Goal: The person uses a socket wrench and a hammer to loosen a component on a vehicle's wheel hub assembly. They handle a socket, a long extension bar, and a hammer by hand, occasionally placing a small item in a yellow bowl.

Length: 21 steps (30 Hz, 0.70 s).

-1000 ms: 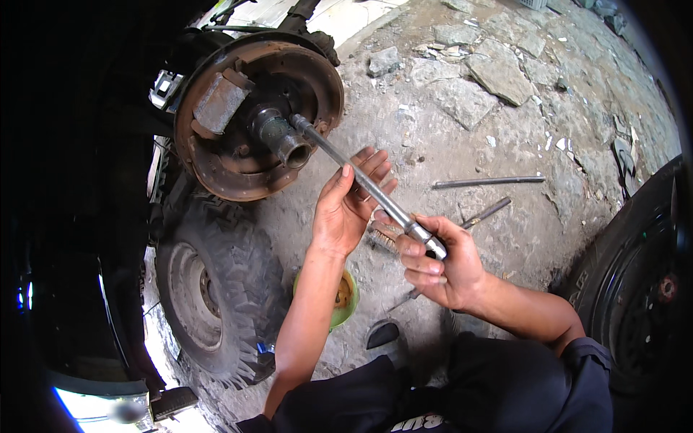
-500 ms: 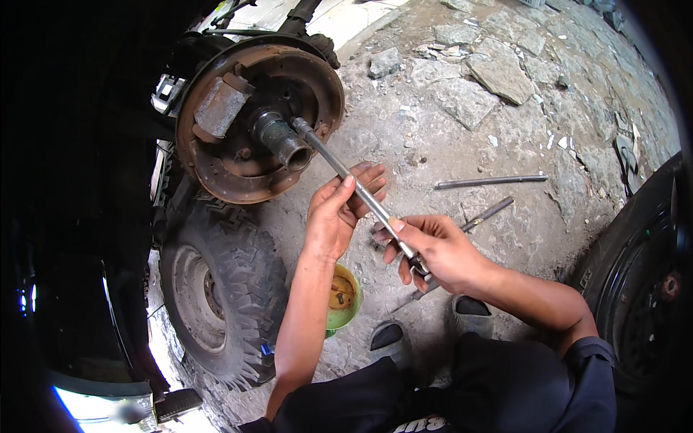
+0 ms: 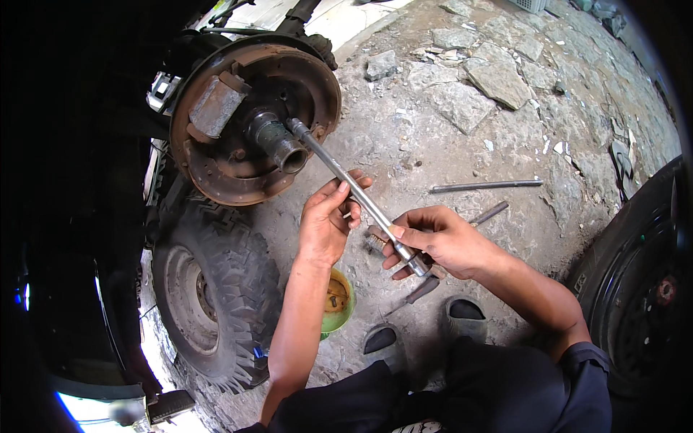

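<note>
A long shiny socket wrench bar slants across the view, its socket end at the rusty brake backing plate, beside the hollow axle tube. My left hand holds the bar's middle, with the thumb on top and fingers curled beneath. At the near end, my right hand grips the bar between thumb and fingers. Whether the socket sits over a bolt is too small to tell. A grey metal block is fixed on the plate's upper left.
A large knobby tyre stands below the plate; another wheel is at right. Between my feet and the tyre is a green bucket. A metal rod, a dark-handled tool and a bristle brush lie on rough ground.
My left fingers have curled in closer to the bar. The bar's near end looks turned in my right hand. The socket end stays at the plate, and the whole view has shifted slightly.
</note>
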### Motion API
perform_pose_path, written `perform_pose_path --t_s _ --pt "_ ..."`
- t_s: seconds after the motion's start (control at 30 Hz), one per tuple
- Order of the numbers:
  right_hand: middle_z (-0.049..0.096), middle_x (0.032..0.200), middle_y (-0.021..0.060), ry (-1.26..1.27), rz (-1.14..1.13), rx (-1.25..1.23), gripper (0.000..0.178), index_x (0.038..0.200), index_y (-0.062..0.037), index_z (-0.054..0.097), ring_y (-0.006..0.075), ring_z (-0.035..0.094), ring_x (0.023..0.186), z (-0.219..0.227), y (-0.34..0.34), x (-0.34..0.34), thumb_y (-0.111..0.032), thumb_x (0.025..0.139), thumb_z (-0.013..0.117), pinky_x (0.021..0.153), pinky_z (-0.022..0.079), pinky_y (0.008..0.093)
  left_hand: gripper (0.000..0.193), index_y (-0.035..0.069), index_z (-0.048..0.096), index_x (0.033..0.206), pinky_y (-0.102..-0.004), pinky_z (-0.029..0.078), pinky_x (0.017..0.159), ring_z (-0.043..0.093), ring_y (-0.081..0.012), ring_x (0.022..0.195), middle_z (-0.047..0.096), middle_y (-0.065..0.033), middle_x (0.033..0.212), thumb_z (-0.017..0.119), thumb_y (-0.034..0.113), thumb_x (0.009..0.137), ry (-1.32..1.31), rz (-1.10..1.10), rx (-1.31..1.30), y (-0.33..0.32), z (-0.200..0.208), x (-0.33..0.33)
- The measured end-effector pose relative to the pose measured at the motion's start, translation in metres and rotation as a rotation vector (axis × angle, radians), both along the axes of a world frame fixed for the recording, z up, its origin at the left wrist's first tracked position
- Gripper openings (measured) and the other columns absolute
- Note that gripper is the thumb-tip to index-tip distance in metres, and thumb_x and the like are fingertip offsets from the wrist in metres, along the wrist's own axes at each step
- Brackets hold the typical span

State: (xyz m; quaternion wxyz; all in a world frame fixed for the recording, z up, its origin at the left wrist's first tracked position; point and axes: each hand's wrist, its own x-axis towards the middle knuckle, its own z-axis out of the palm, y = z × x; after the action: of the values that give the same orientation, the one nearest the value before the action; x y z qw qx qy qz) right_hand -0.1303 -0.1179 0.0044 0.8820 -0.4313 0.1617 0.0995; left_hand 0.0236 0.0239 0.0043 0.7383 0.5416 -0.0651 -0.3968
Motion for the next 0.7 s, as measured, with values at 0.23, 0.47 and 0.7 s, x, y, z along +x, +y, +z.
perform_pose_path --t_s 0.23,0.47,0.7 --pt "0.063 0.086 0.0174 0.002 0.008 -0.382 0.029 0.104 0.0114 0.051 0.0246 0.069 0.074 0.018 0.000 0.010 -0.016 0.095 0.058 0.061 0.059 0.0337 0.029 0.000 0.059 0.113 -0.0172 0.032 0.042 0.048 -0.0047 0.056 0.065 -0.0070 0.096 0.060 0.021 0.094 -0.014 0.200 0.051 -0.003 -0.011 0.007" --pt "0.066 0.093 0.0247 0.034 0.090 0.088 0.035 0.104 0.0143 0.056 0.0287 0.070 0.079 0.004 -0.009 0.024 -0.021 0.098 0.055 0.068 0.060 0.0387 0.032 -0.002 0.058 0.111 -0.0156 0.027 0.037 0.041 -0.0038 0.054 0.062 -0.0062 0.096 0.062 0.025 0.093 0.027 0.070 -0.032 -0.001 0.001 0.006" --pt "0.067 0.085 0.0195 -0.065 0.116 -0.341 0.039 0.090 0.0103 0.059 0.0204 0.066 0.060 -0.008 -0.011 0.034 -0.028 0.091 0.067 0.054 0.054 0.0328 0.036 -0.003 0.058 0.116 -0.0155 0.028 0.038 0.041 -0.0026 0.049 0.065 -0.0103 0.100 0.059 0.027 0.096 -0.043 0.183 0.068 -0.009 -0.001 0.005"
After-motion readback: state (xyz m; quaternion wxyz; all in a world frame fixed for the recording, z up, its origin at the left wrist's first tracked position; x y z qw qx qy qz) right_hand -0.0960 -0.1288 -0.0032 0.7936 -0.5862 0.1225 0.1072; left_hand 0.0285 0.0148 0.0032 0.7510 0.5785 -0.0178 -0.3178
